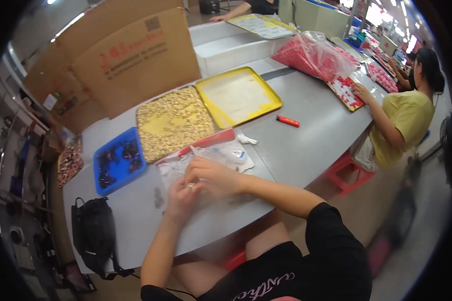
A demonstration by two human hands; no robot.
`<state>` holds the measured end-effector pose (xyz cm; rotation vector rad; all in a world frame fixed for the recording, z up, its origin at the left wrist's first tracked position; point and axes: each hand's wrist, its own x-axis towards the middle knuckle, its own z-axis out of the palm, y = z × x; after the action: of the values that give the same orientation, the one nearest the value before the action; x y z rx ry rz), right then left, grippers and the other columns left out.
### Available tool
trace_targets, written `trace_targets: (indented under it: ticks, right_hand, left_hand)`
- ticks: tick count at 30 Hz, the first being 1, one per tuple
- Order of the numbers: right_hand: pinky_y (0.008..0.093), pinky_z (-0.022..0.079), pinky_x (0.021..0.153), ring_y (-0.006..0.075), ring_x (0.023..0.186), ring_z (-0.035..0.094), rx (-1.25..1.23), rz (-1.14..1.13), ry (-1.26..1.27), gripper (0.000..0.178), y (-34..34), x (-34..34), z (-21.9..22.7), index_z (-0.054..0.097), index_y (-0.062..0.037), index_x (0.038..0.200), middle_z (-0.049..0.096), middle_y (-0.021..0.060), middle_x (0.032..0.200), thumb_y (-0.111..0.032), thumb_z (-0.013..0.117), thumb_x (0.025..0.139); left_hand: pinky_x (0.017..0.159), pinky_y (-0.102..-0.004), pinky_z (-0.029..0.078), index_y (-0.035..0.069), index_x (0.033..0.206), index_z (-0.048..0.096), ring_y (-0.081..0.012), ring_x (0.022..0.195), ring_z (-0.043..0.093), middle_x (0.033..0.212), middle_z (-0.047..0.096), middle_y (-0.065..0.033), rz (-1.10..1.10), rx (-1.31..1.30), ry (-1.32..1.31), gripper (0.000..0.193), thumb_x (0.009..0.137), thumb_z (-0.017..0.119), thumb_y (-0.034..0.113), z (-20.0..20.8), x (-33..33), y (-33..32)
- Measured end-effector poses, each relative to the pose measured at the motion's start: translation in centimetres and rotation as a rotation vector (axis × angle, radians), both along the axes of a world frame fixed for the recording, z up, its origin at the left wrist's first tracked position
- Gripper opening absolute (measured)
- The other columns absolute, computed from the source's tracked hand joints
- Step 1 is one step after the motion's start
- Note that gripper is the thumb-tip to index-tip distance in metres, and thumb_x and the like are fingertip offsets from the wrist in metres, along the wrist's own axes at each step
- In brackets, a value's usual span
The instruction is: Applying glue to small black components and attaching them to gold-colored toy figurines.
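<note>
Both my hands meet over the near table, fingers pinched together around a small pale piece [191, 185]. My left hand [181, 199] is closed at its near side, and my right hand [213, 175] reaches over from the right with bent fingers. What the piece is, I cannot make out. Just beyond the hands lies a shallow red-edged tray [218, 137] with crumpled clear plastic [225, 154] and white paper in it. Farther away, a yellow tray [176, 120] bears many small cream-coloured pieces. Left of it, a blue tray [119, 163] holds small dark pieces.
A second yellow tray [238, 98], a red tube-shaped thing [288, 121] and a bag of pink pieces [311, 55] lie on the grey table [306, 145]. Cardboard [135, 60] stands behind. A black bag [93, 233] is at left; a co-worker [404, 110] sits at right.
</note>
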<state>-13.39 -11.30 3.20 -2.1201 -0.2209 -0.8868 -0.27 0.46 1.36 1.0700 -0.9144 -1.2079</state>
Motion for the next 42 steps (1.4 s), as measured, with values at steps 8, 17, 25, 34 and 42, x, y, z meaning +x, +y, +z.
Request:
trace_targets:
  ticks: [8,17,25,34,42]
  right_hand:
    - [0.0392,0.043,0.082,0.0335,0.09,0.051,-0.069,-0.05,0.037,0.025,0.4,-0.6,0.3,0.056,-0.001,0.092,0.054,0.0146,0.091,0.004,0.054,0.068]
    - [0.0344,0.043,0.078,0.0283,0.087,0.054,-0.023,-0.086,0.046,0.013,-0.4,0.3,1.0,0.057,-0.0015,0.089,0.055,0.011,0.088,0.001,0.059,0.076]
    - [0.026,0.048,0.081,0.0118,0.091,0.057,0.545,-0.09,0.245,0.018,-1.1,-0.8,2.4,0.056,0.0007,0.105,0.058,0.0061,0.1,-0.008,0.057,0.089]
    - [0.0292,0.047,0.086,0.0174,0.089,0.058,1.399,-0.015,0.098,0.029,-1.2,-7.3,0.2,0.053,0.0056,0.113,0.06,0.0126,0.099,-0.012,0.051,0.09]
    - [0.0274,0.041,0.077,0.0166,0.084,0.049,1.063,-0.617,0.261,0.028,-0.3,-12.3,-1.1,0.057,0.0006,0.105,0.054,0.0083,0.095,-0.021,0.055,0.087]
  left_hand:
    - [0.068,-0.0255,0.049,0.0,0.095,0.063,-0.0119,0.079,0.061,0.092,0.064,-0.0047,-0.036,-0.087,0.103,0.018,0.083,0.054,0.012,0.3,-0.9,0.0]
    - [0.07,-0.0239,0.043,0.0,0.102,0.056,-0.0099,0.079,0.052,0.088,0.055,-0.0037,0.04,0.027,0.288,0.024,0.09,0.048,0.02,0.1,-0.2,-1.3]
    - [0.091,-0.0319,0.038,0.001,0.111,0.057,-0.0165,0.101,0.051,0.109,0.058,-0.0068,-0.066,-0.194,0.358,0.04,0.093,0.04,0.032,-2.4,1.7,-1.1]
    - [0.082,-0.0287,0.044,-0.002,0.103,0.057,-0.0145,0.085,0.054,0.1,0.06,-0.0103,-0.049,-0.21,0.411,0.034,0.093,0.046,0.028,-3.2,1.5,-1.2]
    - [0.079,-0.0291,0.043,0.0,0.101,0.057,-0.015,0.085,0.054,0.097,0.06,-0.0089,0.059,-0.135,0.435,0.031,0.091,0.044,0.027,-3.1,2.1,-1.2]
